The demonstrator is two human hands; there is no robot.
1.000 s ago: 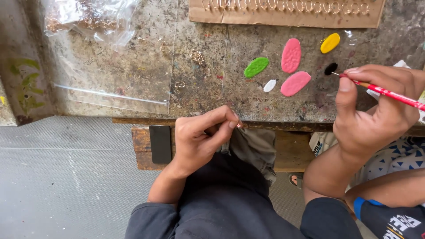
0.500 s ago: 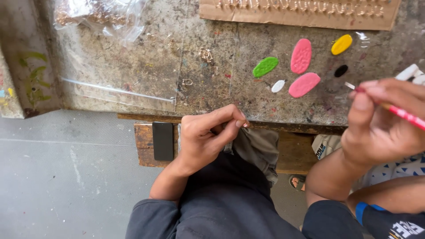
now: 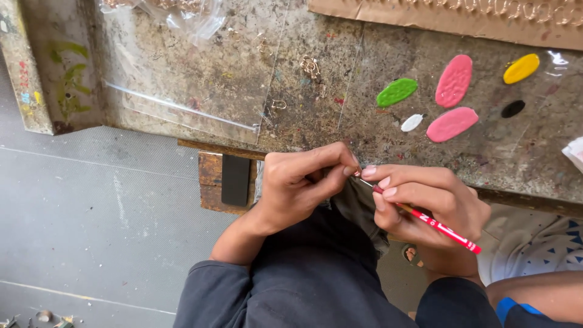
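My left hand [image 3: 300, 182] pinches a tiny metal piece [image 3: 357, 173] between thumb and fingertips, just below the stained table's edge [image 3: 291, 146]. My right hand [image 3: 428, 203] holds a thin red paintbrush [image 3: 437, 227], whose tip touches the small piece at my left fingertips. The two hands meet over my lap. On the table lie paint blobs: green [image 3: 396, 92], two pink [image 3: 453, 80] [image 3: 452, 124], white [image 3: 412, 122], black [image 3: 512, 109] and yellow [image 3: 520, 68].
A cardboard strip [image 3: 455, 17] carrying several small metal rings lies at the table's far edge. A clear plastic bag [image 3: 182, 15] and plastic sheet [image 3: 182, 85] cover the left part. Loose metal bits [image 3: 310, 65] lie near the middle. A black block [image 3: 235, 180] sits on a wooden bench.
My right hand has brought the brush down and left from the black paint blob to my left fingertips. The view has shifted, so the table appears further right.
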